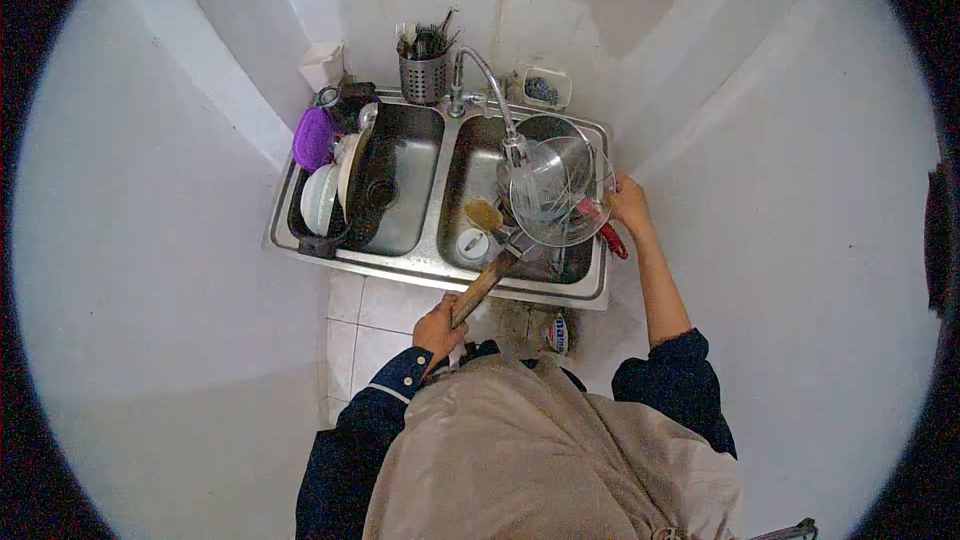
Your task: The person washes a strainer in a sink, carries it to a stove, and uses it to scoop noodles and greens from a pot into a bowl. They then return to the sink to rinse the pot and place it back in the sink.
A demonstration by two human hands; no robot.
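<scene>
My left hand (438, 330) is closed round a long wooden handle (482, 290), which slants up over the front rim of the right basin. My right hand (629, 204) grips the right edge of a round, see-through strainer or lid (562, 210), tilted over the right basin. Water appears to run from the curved faucet (514, 145) onto it. A red handle (612, 240) shows beside its lower right edge. Below lie a yellowish sponge-like item (483, 214) and a white round item (472, 244). What the wooden handle joins is partly hidden.
The left basin (405, 190) has a dark rack with white bowls (318, 200) and a purple item (313, 138) at its left. Behind stand a metal utensil holder (423, 77) and a white dish (546, 88). A labelled packet (557, 333) is below the sink.
</scene>
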